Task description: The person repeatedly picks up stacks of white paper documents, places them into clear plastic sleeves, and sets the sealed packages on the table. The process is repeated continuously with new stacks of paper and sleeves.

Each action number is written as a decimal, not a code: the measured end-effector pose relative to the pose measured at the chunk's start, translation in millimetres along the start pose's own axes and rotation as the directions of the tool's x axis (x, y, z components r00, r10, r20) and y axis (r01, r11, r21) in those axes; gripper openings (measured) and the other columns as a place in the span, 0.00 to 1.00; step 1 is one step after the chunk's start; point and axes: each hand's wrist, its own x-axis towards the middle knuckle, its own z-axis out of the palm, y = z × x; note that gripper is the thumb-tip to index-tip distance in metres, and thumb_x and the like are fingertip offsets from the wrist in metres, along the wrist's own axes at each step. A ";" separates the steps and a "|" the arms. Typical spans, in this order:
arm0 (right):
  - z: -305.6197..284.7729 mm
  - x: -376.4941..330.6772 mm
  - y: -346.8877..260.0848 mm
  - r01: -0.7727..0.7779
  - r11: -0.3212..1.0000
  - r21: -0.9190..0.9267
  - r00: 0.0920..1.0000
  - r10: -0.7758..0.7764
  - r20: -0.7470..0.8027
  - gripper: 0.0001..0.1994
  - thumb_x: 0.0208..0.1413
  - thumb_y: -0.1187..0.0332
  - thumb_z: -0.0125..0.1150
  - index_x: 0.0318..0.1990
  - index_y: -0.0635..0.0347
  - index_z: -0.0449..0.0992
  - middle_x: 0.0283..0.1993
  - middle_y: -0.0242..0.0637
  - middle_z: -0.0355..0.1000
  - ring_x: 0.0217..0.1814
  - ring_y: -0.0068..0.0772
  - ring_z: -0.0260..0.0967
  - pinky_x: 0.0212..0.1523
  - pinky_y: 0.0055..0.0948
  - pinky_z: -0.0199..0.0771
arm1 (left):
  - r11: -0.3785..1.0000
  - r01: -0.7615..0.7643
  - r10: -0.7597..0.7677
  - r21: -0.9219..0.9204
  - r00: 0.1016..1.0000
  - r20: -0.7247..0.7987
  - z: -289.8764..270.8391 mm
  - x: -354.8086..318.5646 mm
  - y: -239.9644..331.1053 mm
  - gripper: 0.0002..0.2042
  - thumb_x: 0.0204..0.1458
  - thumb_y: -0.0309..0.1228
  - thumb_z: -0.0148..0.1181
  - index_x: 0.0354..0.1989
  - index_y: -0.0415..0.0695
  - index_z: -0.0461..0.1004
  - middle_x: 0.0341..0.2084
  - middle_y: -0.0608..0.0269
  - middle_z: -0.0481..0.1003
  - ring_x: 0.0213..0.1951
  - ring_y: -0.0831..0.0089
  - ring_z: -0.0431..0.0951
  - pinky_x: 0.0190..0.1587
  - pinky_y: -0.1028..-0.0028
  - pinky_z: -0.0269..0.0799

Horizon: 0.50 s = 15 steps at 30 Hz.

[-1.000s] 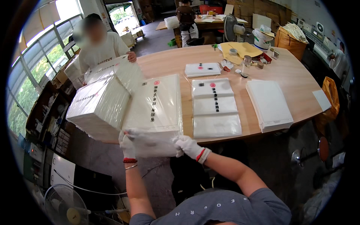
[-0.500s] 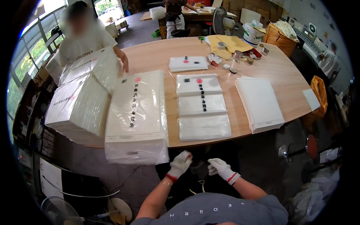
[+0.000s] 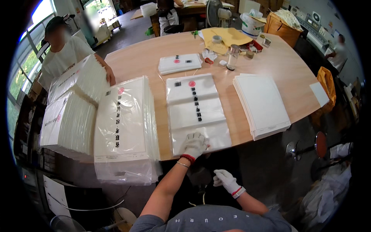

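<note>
My left hand [image 3: 194, 145], in a white knit glove with a red cuff, lies with fingers stretched over the near edge of a stack of clear plastic bags [image 3: 199, 104]. The bags are printed with black characters and a red seal. My right hand [image 3: 226, 181], gloved the same way, hangs below the table edge with its fingers curled in; nothing shows in it. Left of the bags lies a pile of large paper sheets packed in clear bags [image 3: 123, 123], overhanging the near edge. A stack of white paper sheets [image 3: 262, 102] lies to the right.
Tall piles of bagged paper [image 3: 67, 121] stand at the left, where a co-worker's hand [image 3: 111, 77] rests behind them. Folded bags [image 3: 179, 63], a glass jar [image 3: 233, 57], tape [image 3: 216, 39] and brown paper [image 3: 232, 34] lie farther back. A round stool [image 3: 320, 144] stands at the right.
My left hand has moved up and forward from below the table edge onto the plastic bags and opened. My right hand stays low and curled. The view has shifted somewhat.
</note>
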 end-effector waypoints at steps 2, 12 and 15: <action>6.8 8.1 -14.6 0.023 0.999 -0.028 0.999 -0.022 0.050 0.16 0.60 0.63 0.48 0.51 0.63 0.65 0.33 0.37 0.68 0.31 0.26 0.69 0.35 0.30 0.76 | 0.993 0.068 -0.060 -0.097 0.994 0.090 3.4 9.3 -7.7 0.12 0.44 0.40 0.57 0.31 0.45 0.76 0.34 0.60 0.69 0.43 0.58 0.64 0.46 0.64 0.63; 33.0 61.0 -89.1 0.117 0.982 0.151 0.988 -0.131 0.083 0.17 0.57 0.65 0.52 0.51 0.65 0.66 0.37 0.36 0.70 0.39 0.25 0.69 0.37 0.27 0.75 | 0.791 0.354 -0.307 -0.499 0.935 0.177 -39.2 26.8 -10.3 0.10 0.51 0.35 0.53 0.31 0.40 0.70 0.19 0.49 0.71 0.22 0.59 0.72 0.27 0.65 0.66; 61.3 107.1 -115.0 0.314 0.915 0.255 0.947 -0.320 -0.020 0.14 0.55 0.64 0.56 0.45 0.63 0.71 0.40 0.37 0.70 0.42 0.29 0.68 0.39 0.28 0.73 | 0.847 0.297 -0.233 -0.441 0.953 0.192 -42.8 34.2 -1.7 0.09 0.53 0.32 0.51 0.28 0.39 0.70 0.18 0.61 0.71 0.22 0.72 0.69 0.27 0.72 0.65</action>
